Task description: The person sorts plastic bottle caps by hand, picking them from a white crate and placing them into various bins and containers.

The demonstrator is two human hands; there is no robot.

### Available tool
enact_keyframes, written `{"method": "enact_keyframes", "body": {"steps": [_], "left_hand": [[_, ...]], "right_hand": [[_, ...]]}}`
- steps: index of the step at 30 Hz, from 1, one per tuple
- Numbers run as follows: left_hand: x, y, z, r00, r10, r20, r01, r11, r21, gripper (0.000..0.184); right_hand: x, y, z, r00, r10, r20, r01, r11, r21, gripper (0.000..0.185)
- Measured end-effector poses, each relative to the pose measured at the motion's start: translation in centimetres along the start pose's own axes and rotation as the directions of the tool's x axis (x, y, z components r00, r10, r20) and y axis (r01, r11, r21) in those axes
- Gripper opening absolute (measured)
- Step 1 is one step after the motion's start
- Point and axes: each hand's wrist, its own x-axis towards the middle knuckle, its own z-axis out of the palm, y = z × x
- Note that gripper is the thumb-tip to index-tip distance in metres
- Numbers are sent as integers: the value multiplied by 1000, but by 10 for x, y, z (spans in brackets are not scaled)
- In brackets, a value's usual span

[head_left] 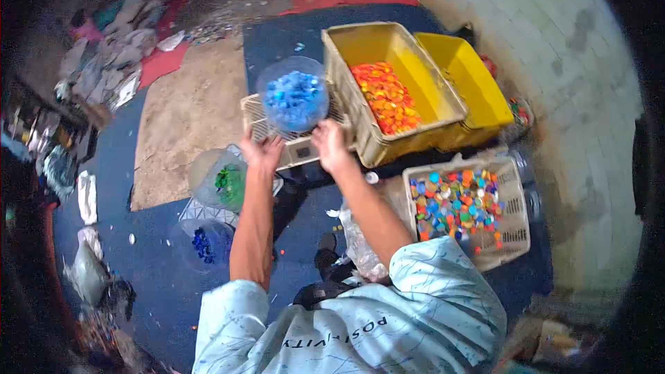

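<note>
A clear round tub (296,121) heaped with light blue bottle caps (294,93) rests on a cream plastic crate (302,152). Near the crate's front left part is my left hand (262,151), fingers spread and nothing held. My right hand (330,144) is close to the tub's lower right edge, its fingers apart; I cannot tell whether it touches the tub or the crate. Just left of my left forearm stands a clear container (204,170) with green caps (230,183). Dark blue caps (203,244) lie in another clear container (220,232) below it.
A tall cream bin (360,114) with orange caps (388,97) stands beside a yellow bin (478,86). To my right, a cream basket (516,211) holds mixed caps (454,201). A crumpled plastic bag (364,246) lies by my right forearm. Rags (118,55) are piled far left.
</note>
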Motion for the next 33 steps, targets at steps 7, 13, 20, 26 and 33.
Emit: {"method": "enact_keyframes", "body": {"steps": [7,13,20,26,33], "left_hand": [[-101,-87,-153,910,-269,-314,259,963,-77,53],[-203,-158,-190,904,-372,-208,383,924,12,35],[-299,-214,-166,947,-315,60,281,906,317,12],[-334,-272,-126,966,18,258,-211,632,746,24],[-301,-377,-42,818,-5,575,-564,187,804,44]], "right_hand": [[-184,89,-103,993,64,-101,-75,992,-106,32],[-349,95,-165,998,0,-68,-27,920,-391,33],[-438,71,-226,921,-386,-49,278,741,-611,28],[-452,-4,-262,786,-610,-101,405,631,-662,23],[-445,-93,-352,648,-752,-118,491,531,-691,21]]}}
